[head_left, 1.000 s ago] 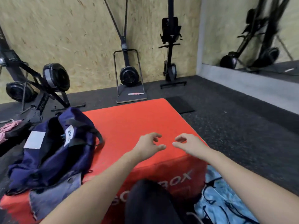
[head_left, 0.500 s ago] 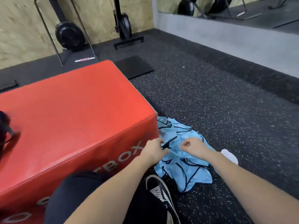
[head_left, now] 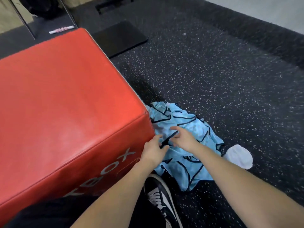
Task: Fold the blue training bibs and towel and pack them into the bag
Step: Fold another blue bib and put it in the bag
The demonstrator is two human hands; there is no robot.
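— Red vinyl fills the left of the head view: a padded box (head_left: 65, 104), and white capitals on its near side read "BOX", with part of another letter before them that I can't make out.

— Where are the bibs?

— On the speckled rubber floor (head_left: 213, 71), a crumpled heap of light blue training bibs (head_left: 185, 162) lying right against the box's near right corner. Thin, shiny fabric, every edge bound in black trim, folds tumbling over one another. How many bibs are in the heap, I can't tell.

— And the hands?

— Both are down on the heap's near left part. The left hand (head_left: 153, 151) has fingers and thumb curled round a black-trimmed edge, pinching it just beside the box's side. The right hand (head_left: 184, 139) is looser, fingers reaching forward and slightly bent over the same black strip; it's blurred, so whether it has actually caught the cloth I cannot tell.

— Anything white there?

— Yes, a white bundle of cloth (head_left: 239, 156) sits on the floor touching the heap's right edge, just past the right forearm. It may be the towel; no print is visible on it.

— Other things?

— A black shoe (head_left: 161, 195) with white laces and a white stripe beside the heap's near edge. A flat black mat (head_left: 120, 38) lies beyond the box's far right corner. At the top left stands a metal frame, with a small pink-and-white roller (head_left: 61, 29) on its base.
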